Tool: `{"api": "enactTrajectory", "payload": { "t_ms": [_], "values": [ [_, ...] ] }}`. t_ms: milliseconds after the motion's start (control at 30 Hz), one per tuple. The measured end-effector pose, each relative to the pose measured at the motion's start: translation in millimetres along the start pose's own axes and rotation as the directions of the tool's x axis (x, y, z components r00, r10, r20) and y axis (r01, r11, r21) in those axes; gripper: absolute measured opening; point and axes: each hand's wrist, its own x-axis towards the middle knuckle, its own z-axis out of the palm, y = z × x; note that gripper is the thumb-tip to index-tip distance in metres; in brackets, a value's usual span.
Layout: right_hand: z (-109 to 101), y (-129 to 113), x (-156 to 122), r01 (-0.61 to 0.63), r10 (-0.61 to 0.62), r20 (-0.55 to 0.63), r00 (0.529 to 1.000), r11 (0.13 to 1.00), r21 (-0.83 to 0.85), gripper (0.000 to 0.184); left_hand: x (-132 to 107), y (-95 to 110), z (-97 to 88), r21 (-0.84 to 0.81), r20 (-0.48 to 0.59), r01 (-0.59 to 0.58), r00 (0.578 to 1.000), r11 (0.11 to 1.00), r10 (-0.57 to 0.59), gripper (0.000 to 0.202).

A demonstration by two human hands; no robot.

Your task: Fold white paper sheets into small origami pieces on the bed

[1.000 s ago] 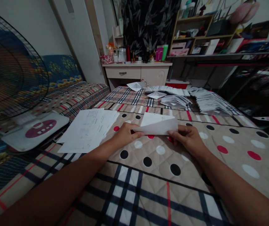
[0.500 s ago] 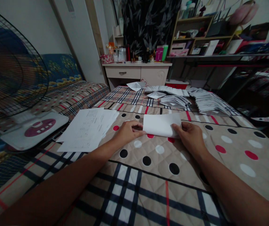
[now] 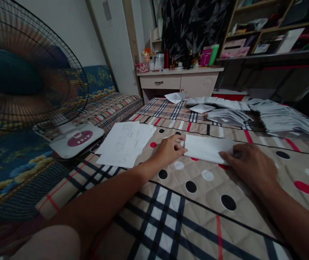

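Between my hands, a folded white sheet of paper (image 3: 207, 148) lies just over the patterned bedspread (image 3: 181, 196). My left hand (image 3: 172, 148) pinches its left edge between thumb and fingers. At the opposite end, my right hand (image 3: 252, 164) grips the paper, its thumb on top and the other fingers partly hidden. To the left of my left hand lies a loose stack of printed sheets (image 3: 124, 144), slightly fanned out.
Beyond the paper are several bundles of folded papers (image 3: 229, 116), a larger folded pile (image 3: 281, 119) and a folded paper piece (image 3: 175, 97). A standing fan (image 3: 32, 79) is at the left. A dresser (image 3: 161, 82) and shelves (image 3: 252, 32) stand behind.
The view has turned left, so everything sits farther right. The folded paper looks narrower from front to back, and my right hand has come over its right end. Both hands keep hold.
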Motion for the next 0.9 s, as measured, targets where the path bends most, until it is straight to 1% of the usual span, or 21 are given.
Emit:
{"api": "enactTrajectory", "payload": {
  "t_ms": [133, 267, 333, 400, 433, 467, 500, 533, 567, 600, 667, 700, 733, 800, 900],
  "values": [
    [1.3, 1.0, 1.1, 0.015, -0.014, 0.027, 1.0, 1.0, -0.012, 0.031, 1.6, 6.6, 0.0, 0.161, -0.003, 0.006, 1.0, 0.987, -0.006, 0.048],
    [-0.9, -1.3, 1.1, 0.009, -0.009, 0.014, 1.0, 1.0, 0.005, 0.032, 14.9, 18.3, 1.5, 0.359, 0.03, 0.029, 0.999, 0.933, -0.042, 0.067],
    [-1.5, -1.2, 1.1, -0.016, 0.016, 0.01, 1.0, 0.999, 0.031, 0.033, 24.2, 23.5, 4.4, 0.403, 0.049, 0.029, 0.997, 0.915, -0.054, 0.074],
    [-0.8, 0.2, 1.0, -0.052, 0.052, -0.004, 0.999, 0.994, 0.094, 0.032, 33.3, 25.5, 10.0, 0.401, 0.049, 0.026, 0.998, 0.916, -0.049, 0.083],
    [0.1, 1.2, 1.0, -0.06, 0.064, -0.022, 0.998, 0.986, 0.157, 0.032, 37.6, 25.0, 13.8, 0.378, 0.025, 0.024, 0.999, 0.925, -0.036, 0.087],
    [1.3, 2.3, 0.9, -0.063, 0.077, -0.051, 0.996, 0.967, 0.247, 0.032, 41.4, 23.4, 18.1, 0.332, -0.021, 0.022, 1.0, 0.943, -0.015, 0.091],
    [2.6, 3.2, 0.9, -0.054, 0.082, -0.062, 0.995, 0.931, 0.361, 0.032, 44.7, 21.2, 22.4, 0.26, -0.073, 0.013, 0.997, 0.965, 0.006, 0.095],
    [3.9, 3.9, 0.8, -0.039, 0.086, -0.074, 0.993, 0.872, 0.489, 0.033, 47.5, 18.6, 26.6, 0.172, -0.117, 0.008, 0.993, 0.985, 0.012, 0.096],
    [5.1, 4.2, 0.8, -0.033, 0.105, -0.088, 0.991, 0.802, 0.596, 0.033, 49.4, 16.0, 30.1, 0.069, -0.139, 0.007, 0.99, 0.998, 0.003, 0.096],
    [6.1, 4.2, 0.9, -0.036, 0.135, -0.092, 0.987, 0.731, 0.682, 0.033, 50.6, 13.7, 32.8, -0.046, -0.149, 0.024, 0.988, 0.999, -0.031, 0.095],
    [7.5, 3.3, 0.8, -0.028, 0.164, -0.09, 0.982, 0.607, 0.794, 0.034, 50.2, 10.9, 35.0, -0.287, -0.104, 0.042, 0.992, 0.957, -0.075, 0.083],
    [7.9, 2.6, 0.7, -0.023, 0.172, -0.09, 0.981, 0.563, 0.826, 0.035, 48.9, 10.5, 34.7, -0.395, -0.069, 0.051, 0.994, 0.917, -0.085, 0.075],
    [8.1, 1.8, 0.4, -0.025, 0.177, -0.08, 0.981, 0.525, 0.85, 0.035, 46.9, 10.6, 33.9, -0.46, -0.047, 0.065, 0.994, 0.886, -0.097, 0.066],
    [7.5, 0.2, -0.9, -0.044, 0.169, -0.042, 0.985, 0.472, 0.88, 0.037, 42.5, 11.7, 31.5, -0.496, -0.042, 0.097, 0.99, 0.863, -0.135, 0.045],
    [4.3, -2.5, -3.7, -0.09, 0.115, 0.046, 0.992, 0.417, 0.904, 0.033, 37.7, 12.8, 29.7, -0.481, -0.055, 0.124, 0.984, 0.868, -0.171, 0.034]
  ]
}}
